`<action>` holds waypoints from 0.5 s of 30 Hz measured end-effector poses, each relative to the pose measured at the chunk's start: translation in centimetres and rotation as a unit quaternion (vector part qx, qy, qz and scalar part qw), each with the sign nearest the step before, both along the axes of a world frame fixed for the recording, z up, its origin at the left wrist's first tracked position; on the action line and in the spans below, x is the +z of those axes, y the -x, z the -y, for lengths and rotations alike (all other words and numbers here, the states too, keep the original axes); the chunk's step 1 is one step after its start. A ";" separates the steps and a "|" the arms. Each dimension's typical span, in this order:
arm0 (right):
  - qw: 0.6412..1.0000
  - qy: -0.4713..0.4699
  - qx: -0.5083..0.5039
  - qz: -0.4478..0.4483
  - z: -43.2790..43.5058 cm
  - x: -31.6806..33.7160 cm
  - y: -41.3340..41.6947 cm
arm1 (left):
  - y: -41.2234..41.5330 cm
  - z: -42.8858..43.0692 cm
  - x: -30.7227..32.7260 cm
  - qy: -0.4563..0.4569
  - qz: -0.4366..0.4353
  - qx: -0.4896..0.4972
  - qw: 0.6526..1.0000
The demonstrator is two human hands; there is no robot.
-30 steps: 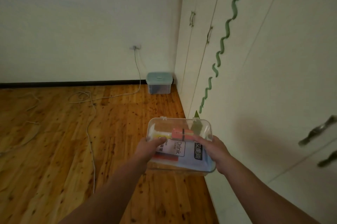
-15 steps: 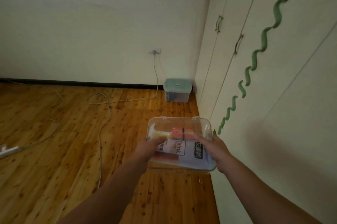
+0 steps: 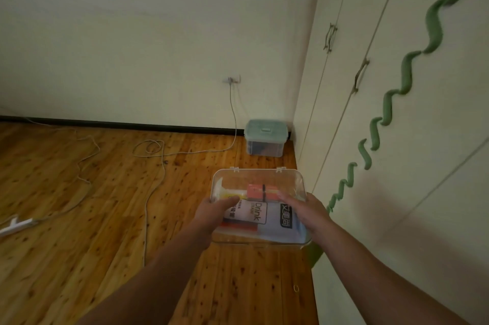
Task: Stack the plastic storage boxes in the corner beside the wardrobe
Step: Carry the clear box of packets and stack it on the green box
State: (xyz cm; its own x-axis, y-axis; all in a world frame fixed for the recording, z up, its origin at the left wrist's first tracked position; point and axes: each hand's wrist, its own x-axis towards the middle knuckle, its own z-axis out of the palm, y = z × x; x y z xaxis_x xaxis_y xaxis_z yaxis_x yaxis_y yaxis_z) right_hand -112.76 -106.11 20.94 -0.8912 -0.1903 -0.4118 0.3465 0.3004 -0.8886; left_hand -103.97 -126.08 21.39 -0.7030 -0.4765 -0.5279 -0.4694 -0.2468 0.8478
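Note:
I hold a clear plastic storage box [image 3: 258, 181] in front of me, above the wooden floor. Packets, an orange item and a white tool show through its lid. My left hand [image 3: 211, 212] grips its left side and my right hand [image 3: 308, 209] grips its right side. A second storage box [image 3: 265, 137], clear with a teal lid and handle, stands on the floor in the corner, between the back wall and the wardrobe [image 3: 397, 113]. It lies well ahead of the box I carry.
White cables [image 3: 148, 150] trail over the floor from a wall socket [image 3: 232, 80] near the corner box. A white power strip [image 3: 16, 225] lies at the left edge. The wardrobe doors carry metal handles and a wavy green decoration [image 3: 391, 102].
The view has come closer to the corner and swung left, so the teal-lidded box looks larger. Both hands keep the same hold on the clear box.

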 end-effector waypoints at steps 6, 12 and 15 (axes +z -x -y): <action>1.000 -0.008 0.010 0.012 2.4 -0.4 4.0 | 4.0 2.4 -0.3 -0.001 0.002 -0.012 1.000; 1.000 -0.006 0.005 0.006 7.3 -0.1 9.7 | 10.2 7.5 -0.6 -0.005 0.000 -0.017 1.000; 1.000 -0.009 0.000 0.008 10.4 0.4 12.6 | 13.5 10.7 -0.6 -0.012 -0.005 -0.022 1.000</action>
State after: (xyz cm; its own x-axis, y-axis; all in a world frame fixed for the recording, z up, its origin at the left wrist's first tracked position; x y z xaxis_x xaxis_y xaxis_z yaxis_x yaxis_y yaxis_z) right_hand -125.36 -116.47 21.38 -0.8842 -0.1829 -0.4299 0.3610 0.3165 -0.8772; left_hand -117.49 -136.74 20.82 -0.7285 -0.4322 -0.5314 -0.4714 -0.2466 0.8467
